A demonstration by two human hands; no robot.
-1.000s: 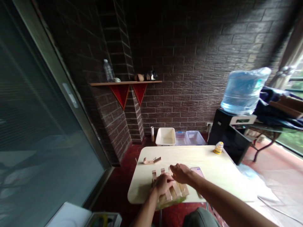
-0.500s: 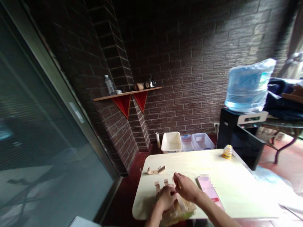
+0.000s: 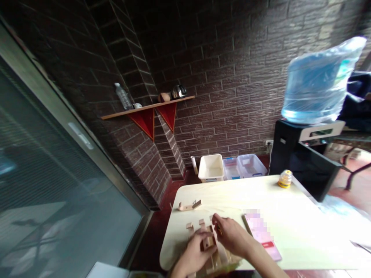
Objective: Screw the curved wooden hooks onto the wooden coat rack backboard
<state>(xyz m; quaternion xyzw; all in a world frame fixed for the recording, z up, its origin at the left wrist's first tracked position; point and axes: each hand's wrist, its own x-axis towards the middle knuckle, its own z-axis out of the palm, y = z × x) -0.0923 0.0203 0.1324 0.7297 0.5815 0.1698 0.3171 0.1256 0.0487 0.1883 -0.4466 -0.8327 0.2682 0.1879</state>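
Note:
My left hand (image 3: pixel 194 253) is near the table's front edge, its thumb and fingers around a small wooden block (image 3: pixel 208 243) with a dark hole in its face. Close beside it, my right hand (image 3: pixel 232 233) is closed, and a bit of yellow-orange (image 3: pixel 219 230) shows between its fingers; I cannot make out what it is. Under and around both hands lie several light wooden strips (image 3: pixel 189 226) with raised ends, partly hidden by the hands. A separate wooden piece (image 3: pixel 189 206), with an upturned end and a tilted flap, rests farther back on the left.
On the pale table (image 3: pixel 232 193) a pink flat box (image 3: pixel 262 235) lies right of my hands. A clear jar with yellow (image 3: pixel 285 179) stands at the back right corner. Behind are plastic bins (image 3: pixel 211 168) and a water dispenser (image 3: pixel 307 154); a shelf (image 3: pixel 150 106) is on the wall.
The view has shifted a little. My left hand has opened out from its closer pose and now shows the wooden block with the hole. My right hand stays close beside it.

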